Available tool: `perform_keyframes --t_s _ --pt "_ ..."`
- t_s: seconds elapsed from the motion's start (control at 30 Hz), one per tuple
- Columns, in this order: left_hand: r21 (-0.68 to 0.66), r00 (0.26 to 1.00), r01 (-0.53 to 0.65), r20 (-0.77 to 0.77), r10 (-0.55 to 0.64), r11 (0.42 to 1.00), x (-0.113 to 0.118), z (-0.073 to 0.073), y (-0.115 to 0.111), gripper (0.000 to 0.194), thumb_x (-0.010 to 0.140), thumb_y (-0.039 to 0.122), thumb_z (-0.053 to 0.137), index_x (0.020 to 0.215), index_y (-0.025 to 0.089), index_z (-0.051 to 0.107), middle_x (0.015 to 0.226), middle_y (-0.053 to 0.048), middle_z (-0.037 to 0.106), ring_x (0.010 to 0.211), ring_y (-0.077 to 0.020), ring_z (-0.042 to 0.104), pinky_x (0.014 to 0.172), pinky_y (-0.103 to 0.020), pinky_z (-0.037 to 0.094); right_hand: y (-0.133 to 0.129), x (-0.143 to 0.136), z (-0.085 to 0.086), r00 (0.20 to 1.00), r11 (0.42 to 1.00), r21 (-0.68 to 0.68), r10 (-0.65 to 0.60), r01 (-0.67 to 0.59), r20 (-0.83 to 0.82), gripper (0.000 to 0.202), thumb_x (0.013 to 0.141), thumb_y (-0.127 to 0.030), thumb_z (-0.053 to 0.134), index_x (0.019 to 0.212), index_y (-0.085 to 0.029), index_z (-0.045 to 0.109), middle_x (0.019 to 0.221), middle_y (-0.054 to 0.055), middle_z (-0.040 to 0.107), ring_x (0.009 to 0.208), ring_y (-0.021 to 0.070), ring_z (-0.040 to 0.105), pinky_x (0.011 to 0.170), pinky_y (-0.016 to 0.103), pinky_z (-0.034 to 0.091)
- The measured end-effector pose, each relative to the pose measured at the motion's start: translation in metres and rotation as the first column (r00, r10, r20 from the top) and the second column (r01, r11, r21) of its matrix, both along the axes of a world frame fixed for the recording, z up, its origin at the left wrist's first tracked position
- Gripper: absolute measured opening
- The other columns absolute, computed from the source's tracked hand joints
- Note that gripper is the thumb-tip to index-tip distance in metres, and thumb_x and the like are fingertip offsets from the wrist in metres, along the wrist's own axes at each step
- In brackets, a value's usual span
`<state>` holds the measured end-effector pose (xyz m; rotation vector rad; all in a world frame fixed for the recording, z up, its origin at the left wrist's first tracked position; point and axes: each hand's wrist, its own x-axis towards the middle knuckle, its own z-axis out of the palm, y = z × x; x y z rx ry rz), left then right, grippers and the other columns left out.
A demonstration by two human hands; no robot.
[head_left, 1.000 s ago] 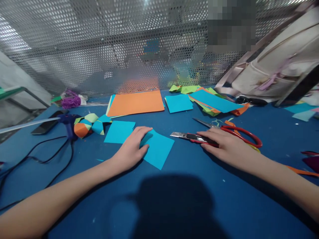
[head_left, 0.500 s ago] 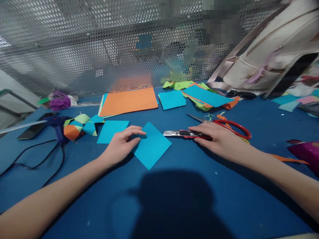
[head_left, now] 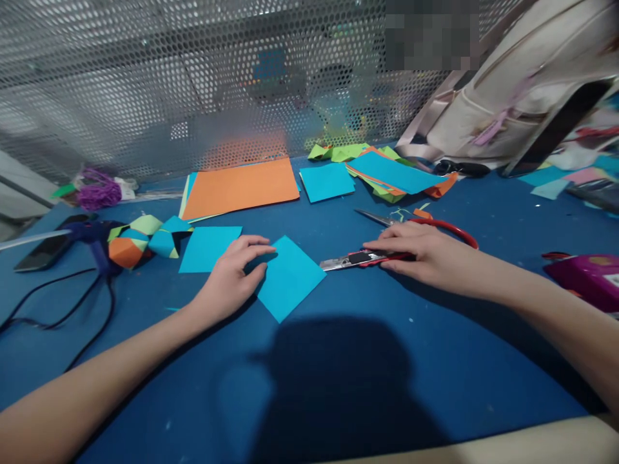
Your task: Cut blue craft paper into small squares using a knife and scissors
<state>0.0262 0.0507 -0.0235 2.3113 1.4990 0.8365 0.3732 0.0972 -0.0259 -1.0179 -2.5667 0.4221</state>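
Note:
A blue square of paper (head_left: pixel 290 277) lies flat on the table, one corner pointing toward me. At its left corner rests my left hand (head_left: pixel 236 270), thumb and fingers curved and apart, fingertips at the paper's edge. My right hand (head_left: pixel 411 251) grips a red and black utility knife (head_left: pixel 360 258) near the table surface. Its metal front end points left and reaches the paper's right corner. Behind my right hand lie red-handled scissors (head_left: pixel 449 229), partly covered by it. Another blue paper square (head_left: pixel 207 248) lies behind my left hand.
Orange sheets (head_left: pixel 242 190), a blue stack (head_left: pixel 327 182) and paper scraps (head_left: pixel 396 173) lie along the perforated metal panel (head_left: pixel 159 96). A folded paper model (head_left: pixel 130 240), glue gun (head_left: pixel 97 241) and phone (head_left: pixel 43 248) are left. A bag (head_left: pixel 488 109) and magenta object (head_left: pixel 587 277) are right.
The view has shifted slightly, showing more of the table's near edge. The knife has tilted, and its front end now meets the paper's right corner. My left hand stays at the left corner.

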Motion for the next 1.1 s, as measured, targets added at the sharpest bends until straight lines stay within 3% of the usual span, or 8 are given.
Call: perform_keyframes --t_s 0.13,0.23,0.4,0.6,0.73,0.87,0.97,1.1 --pt "0.157 0.970 0.160 -0.206 -0.126 0.974 0.0014 -0.0020 -0.0018 0.031 0.096 0.024 0.043 0.119 0.017 0.063 0.146 -0.014 0.049 0.140 -0.0258 0.040 0.114 -0.050 0.033 0.0009 -0.0003 0.0001 1.000 0.999 -0.044 0.010 -0.010 -0.016 0.036 0.090 -0.030 0.051 0.121 -0.023 0.068 0.107 0.011 0.065 0.099 0.0256 0.060 0.089 0.045 0.048" --pt "0.030 0.898 0.302 -0.343 -0.274 0.953 0.0043 0.0013 -0.0033 0.039 0.101 0.030 0.037 0.136 0.021 0.052 0.153 -0.010 0.042 0.145 -0.0245 0.031 0.119 -0.053 0.023 0.0019 0.0002 0.0004 0.999 0.998 -0.056 0.027 -0.029 -0.028 0.036 0.089 -0.029 0.051 0.120 -0.024 0.069 0.106 0.010 0.066 0.097 0.0253 0.061 0.088 0.045 0.048" --pt "-0.022 0.775 0.348 -0.556 -0.301 0.937 0.0051 0.0020 -0.0028 0.045 0.101 0.044 0.035 0.140 0.027 0.050 0.149 -0.005 0.046 0.146 -0.0305 0.027 0.119 -0.061 0.004 0.0024 0.0007 -0.0004 0.997 0.997 -0.050 0.052 -0.054 -0.049 0.034 0.091 -0.029 0.050 0.119 -0.025 0.068 0.109 0.009 0.067 0.104 0.0257 0.060 0.093 0.047 0.046" --pt "0.054 0.725 0.434 -0.613 -0.313 0.899 0.0040 -0.0010 0.0009 0.050 0.101 0.045 0.033 0.135 0.017 0.056 0.144 -0.012 0.052 0.144 -0.0310 0.032 0.120 -0.057 0.010 0.0013 -0.0007 -0.0011 0.998 0.997 -0.052 0.050 -0.053 -0.045 0.031 0.091 -0.030 0.051 0.114 -0.024 0.070 0.106 0.010 0.068 0.101 0.0253 0.060 0.091 0.045 0.047" --pt "-0.027 0.692 0.455 -0.618 -0.372 0.890 0.0028 -0.0018 0.0035 0.054 0.103 0.045 0.026 0.140 0.014 0.049 0.151 -0.012 0.043 0.144 -0.0289 0.032 0.120 -0.052 0.018 0.0007 -0.0008 0.0002 0.997 0.997 -0.058 0.051 -0.054 -0.050 0.031 0.090 -0.030 0.051 0.114 -0.024 0.070 0.105 0.009 0.068 0.099 0.0247 0.060 0.090 0.044 0.047" --pt "-0.122 0.686 0.437 -0.595 -0.418 0.891 0.0031 -0.0006 0.0030 0.051 0.102 0.046 0.026 0.145 0.024 0.044 0.156 -0.010 0.035 0.146 -0.0278 0.029 0.118 -0.050 0.024 -0.0010 -0.0010 0.0049 0.997 0.993 -0.097 0.061 -0.065 -0.043 0.032 0.091 -0.030 0.050 0.115 -0.024 0.070 0.102 0.010 0.067 0.096 0.0241 0.062 0.086 0.042 0.049" --pt "-0.144 0.679 0.441 -0.591 -0.435 0.886 0.0051 0.0004 0.0008 0.052 0.098 0.055 0.034 0.143 0.033 0.047 0.159 -0.011 0.029 0.147 -0.0342 0.024 0.116 -0.056 0.025 -0.0020 -0.0012 0.0080 0.998 0.991 -0.119 0.064 -0.067 -0.029 0.033 0.091 -0.030 0.049 0.115 -0.022 0.070 0.100 0.010 0.066 0.093 0.0238 0.062 0.084 0.040 0.049" --pt "-0.156 0.687 0.445 -0.572 -0.448 0.882 0.0068 0.0002 -0.0011 0.055 0.093 0.061 0.040 0.141 0.035 0.049 0.159 -0.013 0.026 0.146 -0.0398 0.022 0.114 -0.062 0.024 -0.0024 -0.0008 0.0088 0.998 0.989 -0.128 0.066 -0.067 -0.012 0.034 0.091 -0.032 0.049 0.116 -0.024 0.070 0.098 0.010 0.065 0.090 0.0232 0.061 0.081 0.040 0.049"
